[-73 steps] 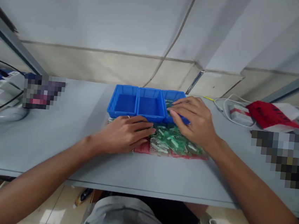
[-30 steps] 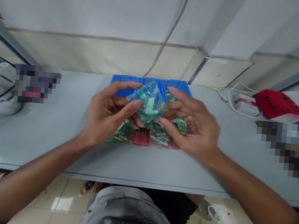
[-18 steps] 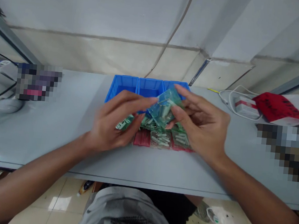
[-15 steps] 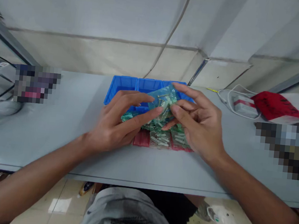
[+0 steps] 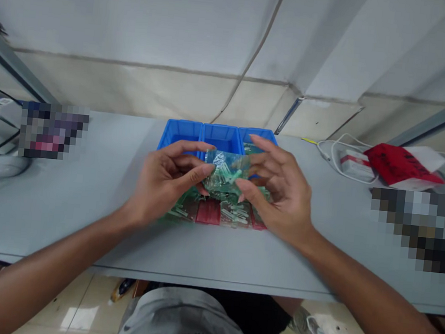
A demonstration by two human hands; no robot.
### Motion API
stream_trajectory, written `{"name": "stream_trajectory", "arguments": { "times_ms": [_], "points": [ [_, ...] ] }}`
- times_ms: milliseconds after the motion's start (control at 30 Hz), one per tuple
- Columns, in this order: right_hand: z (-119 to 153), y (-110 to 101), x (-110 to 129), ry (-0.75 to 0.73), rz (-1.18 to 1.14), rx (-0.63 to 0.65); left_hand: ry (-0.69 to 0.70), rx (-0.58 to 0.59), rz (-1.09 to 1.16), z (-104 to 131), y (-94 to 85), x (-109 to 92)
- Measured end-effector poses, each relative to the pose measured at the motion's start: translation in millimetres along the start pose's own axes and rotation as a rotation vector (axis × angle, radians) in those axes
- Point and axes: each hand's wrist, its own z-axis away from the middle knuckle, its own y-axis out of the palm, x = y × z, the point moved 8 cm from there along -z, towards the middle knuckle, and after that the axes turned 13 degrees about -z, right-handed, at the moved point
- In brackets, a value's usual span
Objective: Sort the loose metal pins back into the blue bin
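Note:
A small clear plastic bag [image 5: 226,170] holds pale green plugs and what look like metal screws. My left hand [image 5: 170,177] pinches its left edge between thumb and fingers, above the trays. On the bag's other side, my right hand [image 5: 284,196] is open, thumb and fingers apart and slightly blurred. Its thumb tip is close to the bag's lower right; whether it touches, I cannot tell. Behind stands a row of blue compartment bins [image 5: 184,132]. Below the held bag lie more bags of pale plugs [image 5: 236,213] and a red bin or packet [image 5: 208,213].
Grey tabletop [image 5: 214,255] runs up to the wall. On the right lie a white cable [image 5: 331,164], a red and white box [image 5: 356,164] and a red packet [image 5: 396,165]. A computer mouse [image 5: 4,165] sits at the left, near blurred-out items.
The bag has passed from my right hand's pinch to my left hand's pinch and sits lower. My right fingers have spread apart. The view has shifted slightly.

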Motion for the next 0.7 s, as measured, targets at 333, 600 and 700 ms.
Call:
{"name": "stream_trajectory", "arguments": {
  "times_ms": [333,600,700],
  "points": [
    [3,5,26,-0.545,0.516,0.233,-0.154,0.151,0.147,-1,13.7,7],
    [-41,-78,-22,-0.223,0.673,0.036,-0.147,0.192,0.065,2,16.0,0],
    [-45,-87,-53,-0.104,0.738,0.203,-0.146,0.192,0.060,1,15.3,0]
  ]
}}
